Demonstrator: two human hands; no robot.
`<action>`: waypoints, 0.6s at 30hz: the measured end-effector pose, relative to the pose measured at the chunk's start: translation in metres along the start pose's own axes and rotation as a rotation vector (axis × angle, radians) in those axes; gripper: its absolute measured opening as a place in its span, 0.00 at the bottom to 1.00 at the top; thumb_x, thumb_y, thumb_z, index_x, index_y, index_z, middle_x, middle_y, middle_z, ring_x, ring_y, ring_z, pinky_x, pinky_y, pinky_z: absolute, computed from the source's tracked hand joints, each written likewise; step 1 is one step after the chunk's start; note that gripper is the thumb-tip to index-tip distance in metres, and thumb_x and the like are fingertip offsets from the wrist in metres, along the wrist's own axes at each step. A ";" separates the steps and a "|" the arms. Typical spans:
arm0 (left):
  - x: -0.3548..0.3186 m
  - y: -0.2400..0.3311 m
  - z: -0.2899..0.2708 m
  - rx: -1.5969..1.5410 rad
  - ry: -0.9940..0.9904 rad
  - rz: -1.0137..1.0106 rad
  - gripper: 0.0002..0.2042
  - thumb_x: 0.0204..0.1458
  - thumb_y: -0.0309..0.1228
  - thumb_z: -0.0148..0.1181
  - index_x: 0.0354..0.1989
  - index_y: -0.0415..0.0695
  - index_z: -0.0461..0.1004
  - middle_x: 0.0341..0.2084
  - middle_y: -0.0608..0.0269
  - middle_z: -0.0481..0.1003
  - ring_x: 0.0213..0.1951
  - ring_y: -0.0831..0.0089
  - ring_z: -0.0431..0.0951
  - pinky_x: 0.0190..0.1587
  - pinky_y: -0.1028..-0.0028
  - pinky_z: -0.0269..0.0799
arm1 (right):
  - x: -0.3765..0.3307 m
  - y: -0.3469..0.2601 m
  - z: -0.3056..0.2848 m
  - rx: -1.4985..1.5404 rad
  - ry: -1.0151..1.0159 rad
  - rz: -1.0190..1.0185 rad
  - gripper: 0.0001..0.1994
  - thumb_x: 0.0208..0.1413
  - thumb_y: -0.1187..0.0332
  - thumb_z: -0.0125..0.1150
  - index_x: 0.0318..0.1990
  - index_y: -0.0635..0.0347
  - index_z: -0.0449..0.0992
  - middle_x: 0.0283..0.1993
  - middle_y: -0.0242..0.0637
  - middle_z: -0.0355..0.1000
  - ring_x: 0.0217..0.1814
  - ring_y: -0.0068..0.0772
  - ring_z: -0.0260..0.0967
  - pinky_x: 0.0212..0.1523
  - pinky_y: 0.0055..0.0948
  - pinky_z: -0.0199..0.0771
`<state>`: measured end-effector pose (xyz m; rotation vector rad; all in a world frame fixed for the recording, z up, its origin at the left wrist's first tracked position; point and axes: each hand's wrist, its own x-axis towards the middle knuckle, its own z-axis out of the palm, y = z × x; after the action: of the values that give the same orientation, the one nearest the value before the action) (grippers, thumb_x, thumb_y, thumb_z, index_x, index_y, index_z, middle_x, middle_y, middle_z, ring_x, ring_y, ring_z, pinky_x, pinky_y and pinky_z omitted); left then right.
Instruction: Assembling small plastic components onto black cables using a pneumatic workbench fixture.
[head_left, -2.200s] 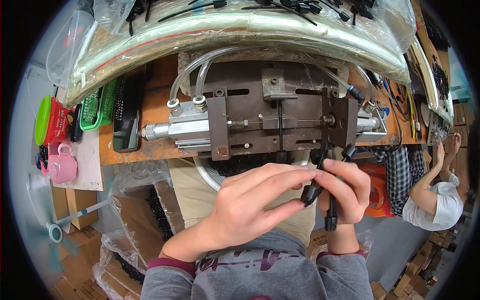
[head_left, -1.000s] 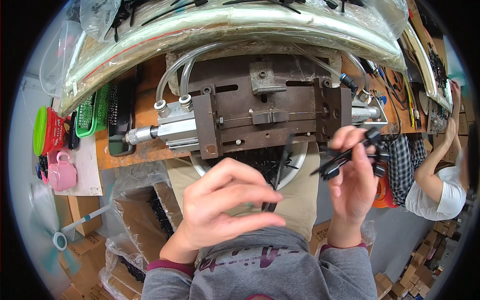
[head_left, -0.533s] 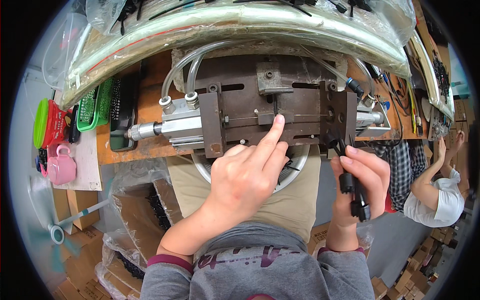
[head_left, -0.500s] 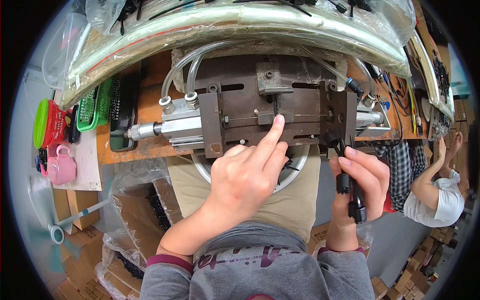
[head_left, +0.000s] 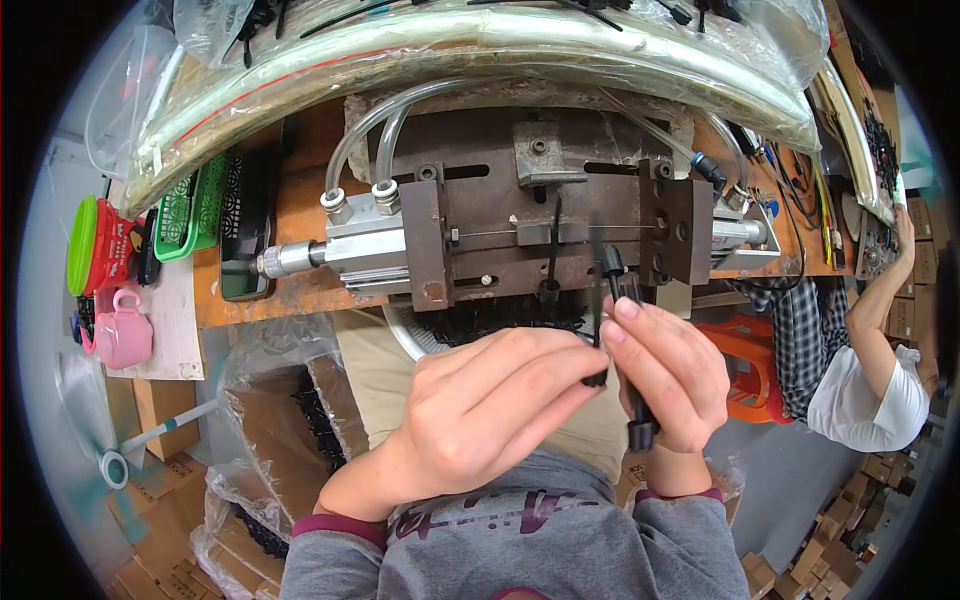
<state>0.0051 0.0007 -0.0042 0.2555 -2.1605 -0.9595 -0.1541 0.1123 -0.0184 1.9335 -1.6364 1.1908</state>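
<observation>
In front of me is a dark metal clamping fixture (head_left: 500,265) with a thin wire strung across its middle. A thin black plastic rod with a knobbed end (head_left: 552,262) lies across the small centre block, its knob toward me. My right hand (head_left: 672,372) is closed around several similar black rods (head_left: 640,410), their knobs showing above and below the fingers. My left hand (head_left: 490,405) meets it, fingertips pinched on the knob end of one upright, motion-blurred rod (head_left: 597,345). Both hands are just on the near side of the fixture.
Silver air cylinders (head_left: 365,250) with clear hoses flank the fixture. Plastic-wrapped material (head_left: 480,45) lies along the back. Green baskets (head_left: 190,215) and a pink cup (head_left: 124,332) stand left. A basin of black parts (head_left: 490,318) sits below. A person (head_left: 870,395) works at right.
My left hand has drawn back from the centre block to the right hand and pinches a rod there. The right hand has moved left. The rod in the fixture now reaches toward me.
</observation>
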 end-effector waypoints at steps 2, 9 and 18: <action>-0.003 0.002 -0.001 0.112 0.001 -0.057 0.18 0.38 0.20 0.74 0.41 0.37 0.80 0.38 0.54 0.81 0.33 0.65 0.82 0.32 0.73 0.79 | -0.002 0.003 -0.002 0.011 0.042 0.093 0.14 0.45 0.76 0.64 0.41 0.70 0.82 0.44 0.48 0.79 0.41 0.41 0.80 0.40 0.33 0.83; -0.005 -0.019 0.019 0.462 -0.096 0.017 0.15 0.40 0.24 0.70 0.40 0.37 0.79 0.52 0.51 0.77 0.37 0.62 0.81 0.43 0.68 0.78 | -0.009 0.001 -0.002 0.355 0.251 0.506 0.10 0.54 0.86 0.62 0.44 0.69 0.76 0.42 0.51 0.78 0.39 0.37 0.80 0.39 0.28 0.82; 0.001 -0.017 0.013 0.460 -0.155 -0.089 0.15 0.42 0.27 0.71 0.41 0.40 0.80 0.51 0.53 0.78 0.32 0.66 0.82 0.35 0.72 0.77 | 0.000 -0.004 -0.014 0.897 0.295 0.979 0.07 0.58 0.79 0.62 0.41 0.70 0.71 0.35 0.52 0.78 0.21 0.32 0.75 0.24 0.24 0.76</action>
<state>-0.0068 -0.0040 -0.0215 0.5157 -2.5142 -0.5296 -0.1554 0.1238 -0.0088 1.0716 -2.1246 2.7930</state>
